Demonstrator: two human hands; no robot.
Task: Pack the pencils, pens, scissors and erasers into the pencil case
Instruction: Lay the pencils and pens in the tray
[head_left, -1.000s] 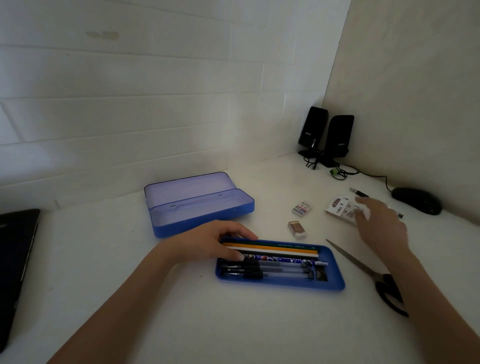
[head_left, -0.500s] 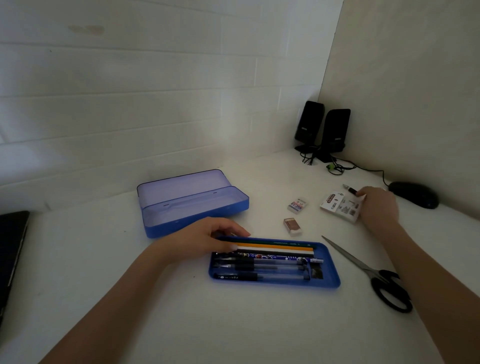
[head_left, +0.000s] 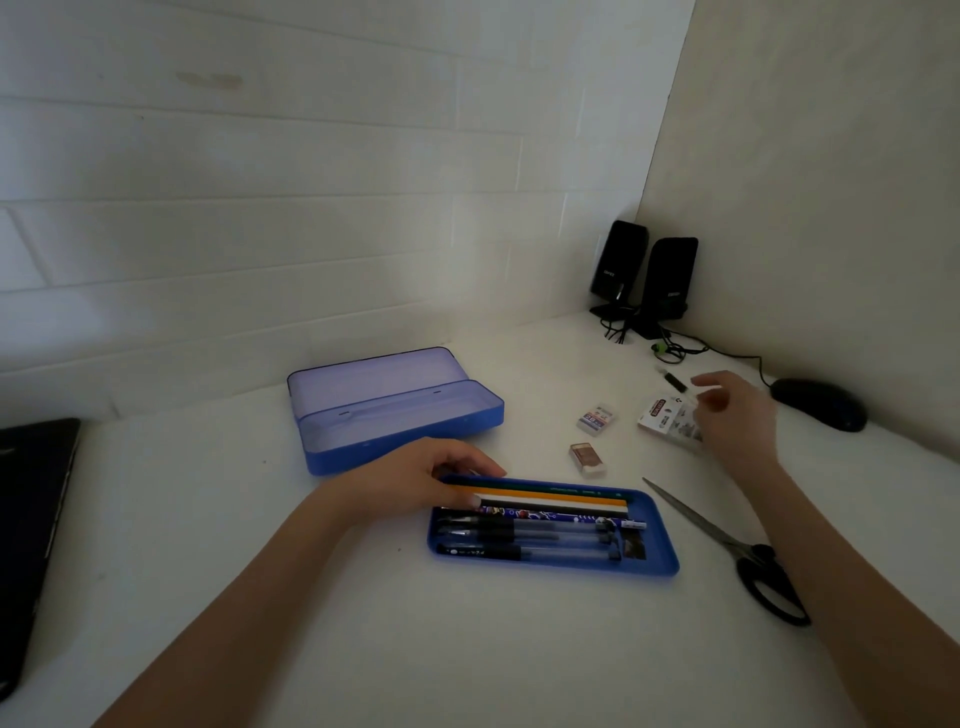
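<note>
We can make out "2B" in blue on the white eraser (head_left: 596, 419), under a line of print too small for us to read. The small white packet (head_left: 667, 420) has a red band with white lettering and some black marks, all blurred. We see faint pale logos on the left speaker (head_left: 618, 265) and the right speaker (head_left: 671, 273), and small print on the green pencil (head_left: 566, 489) and the nearest pen (head_left: 530, 553), none of it legible to us

laptop (head_left: 31, 545) cut off (left edge), right hand (head_left: 737, 421) blurred
</note>
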